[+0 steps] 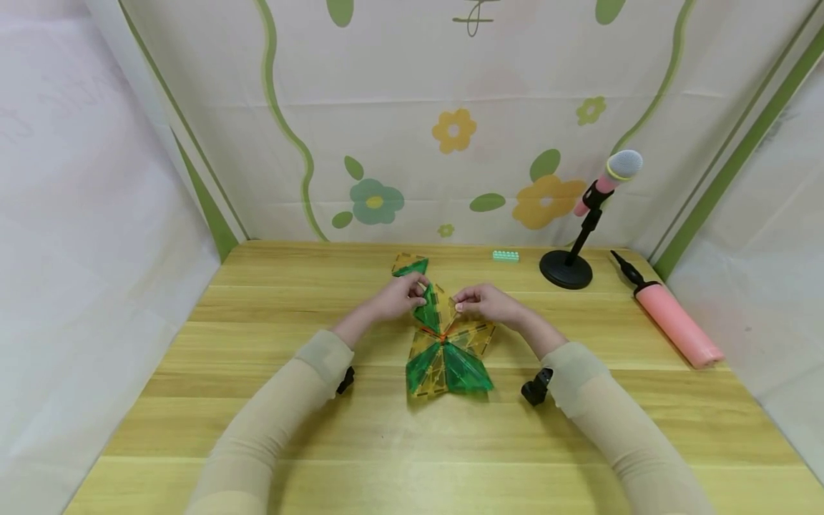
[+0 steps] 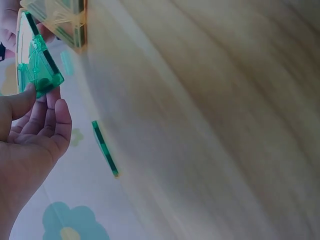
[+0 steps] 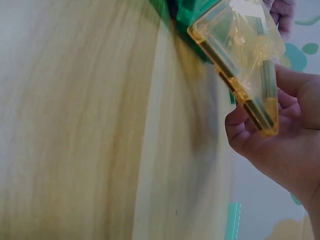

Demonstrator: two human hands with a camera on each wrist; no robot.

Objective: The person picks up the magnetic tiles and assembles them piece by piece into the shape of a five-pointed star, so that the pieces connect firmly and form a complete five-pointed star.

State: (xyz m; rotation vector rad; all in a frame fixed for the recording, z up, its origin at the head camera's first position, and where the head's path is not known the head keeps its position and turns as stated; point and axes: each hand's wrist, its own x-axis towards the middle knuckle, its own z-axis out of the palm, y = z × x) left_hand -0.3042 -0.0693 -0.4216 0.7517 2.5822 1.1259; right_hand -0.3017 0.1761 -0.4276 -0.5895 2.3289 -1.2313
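Several translucent triangular magnetic tiles, green and orange, meet at their points in a fan-like, raised shape on the table. At its far side, my left hand [image 1: 403, 295] pinches a green magnetic tile [image 1: 426, 312] between thumb and fingers; the left wrist view shows that green tile [image 2: 36, 62] standing tilted. Opposite it, my right hand [image 1: 491, 302] holds the corner of an orange magnetic tile [image 1: 444, 306], which slants up in the right wrist view. Nearer me lie a green tile [image 1: 466, 369] and an orange tile [image 1: 475, 337] of the same shape.
A separate green-and-orange tile pair [image 1: 410, 263] lies behind my left hand. A small mint block [image 1: 506, 256] sits by the table's back edge. To the right are a microphone [image 1: 608, 182] on a black stand [image 1: 566, 270] and a pink pump [image 1: 679, 322].
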